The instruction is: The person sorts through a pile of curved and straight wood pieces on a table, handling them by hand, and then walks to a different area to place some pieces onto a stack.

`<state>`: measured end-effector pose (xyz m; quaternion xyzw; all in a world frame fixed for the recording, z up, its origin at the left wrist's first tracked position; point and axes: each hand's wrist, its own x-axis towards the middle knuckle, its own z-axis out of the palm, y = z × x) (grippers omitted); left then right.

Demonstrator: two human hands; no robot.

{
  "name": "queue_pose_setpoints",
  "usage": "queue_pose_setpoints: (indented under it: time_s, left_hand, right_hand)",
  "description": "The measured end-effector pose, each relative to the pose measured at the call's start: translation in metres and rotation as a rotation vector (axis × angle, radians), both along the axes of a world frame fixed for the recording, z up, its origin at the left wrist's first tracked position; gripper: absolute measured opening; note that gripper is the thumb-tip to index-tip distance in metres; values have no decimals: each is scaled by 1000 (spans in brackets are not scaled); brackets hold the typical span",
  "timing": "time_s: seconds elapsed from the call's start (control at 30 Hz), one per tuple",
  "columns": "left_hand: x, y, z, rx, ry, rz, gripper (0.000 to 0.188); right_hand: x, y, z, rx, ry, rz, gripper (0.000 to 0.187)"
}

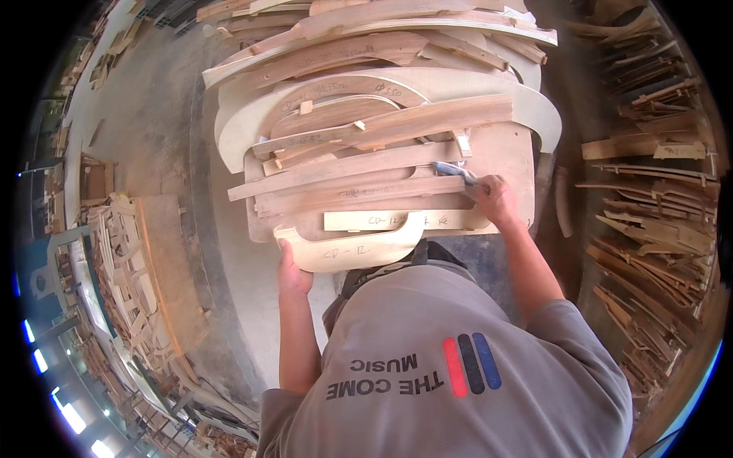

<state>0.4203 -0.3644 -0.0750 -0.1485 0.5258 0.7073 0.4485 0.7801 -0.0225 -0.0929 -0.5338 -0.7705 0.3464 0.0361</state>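
Observation:
My left hand (290, 269) is closed on the left end of a pale, curved wooden piece (347, 253), its thumb on the upper face. Handwriting marks this piece, and its right end bends up over a straight pale wooden strip (351, 220). My right hand (498, 200), over the right side of the stack, has its fingers drawn together at a slim blue-grey thing (455, 171). I cannot make out its kind. Just left of that hand lies a long brownish wooden strip (366, 192).
Beyond my hands, curved wooden pieces (359, 53) are piled on large rounded boards (527, 114). Racks of wooden parts (649, 183) line the right side. More cut wood (126, 267) is heaped at left, beside an upright tan panel (172, 267).

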Motion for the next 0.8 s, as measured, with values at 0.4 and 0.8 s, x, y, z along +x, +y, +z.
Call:
queue_pose_setpoints:
  time_s: [0.4,0.8]
  left_hand:
    - [4,-8,7,7,41,30,65]
    - [-6,-90,24,100,140,359,63]
  right_hand:
    - [-25,-37,42,256,107,399,28]
    - [-72,-26,31,309,212,510,28]
